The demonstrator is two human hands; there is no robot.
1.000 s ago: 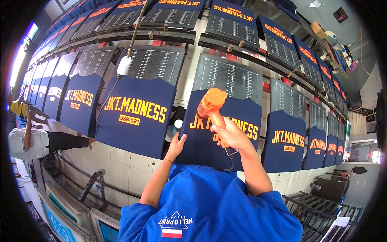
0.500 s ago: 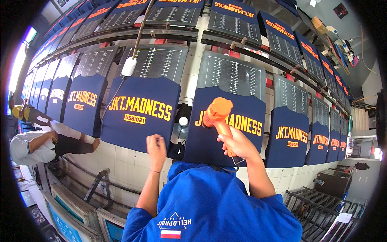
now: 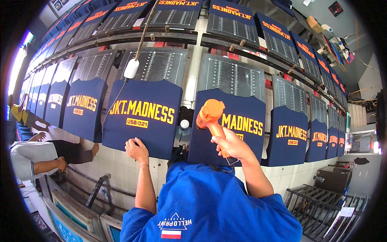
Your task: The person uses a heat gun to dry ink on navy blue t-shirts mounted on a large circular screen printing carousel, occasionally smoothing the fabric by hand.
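The right hand (image 3: 234, 146) is wrapped around the handle of an orange heat gun (image 3: 211, 112), held above a navy shirt (image 3: 242, 111), its dark nozzle turned left. A board (image 3: 229, 74) beneath apparently keeps the print flat. The left hand (image 3: 137, 151) rests loosely bent fingers on the neighbouring shirt's (image 3: 142, 115) lower edge, perhaps for balance; whether they pinch it, I cannot tell.

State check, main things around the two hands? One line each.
Orange heat gun: held up over the right-hand piece; on or off, can't tell.
Right hand: closed around the gun's handle.
Left hand: touching the left-hand piece's lower edge; grip unclear.
Left-hand navy shirt piece: spread on board, printed.
Right-hand navy shirt piece: spread on board, printed, partly hidden.
White-capped bottle: cap on.
White cord connector: hanging.
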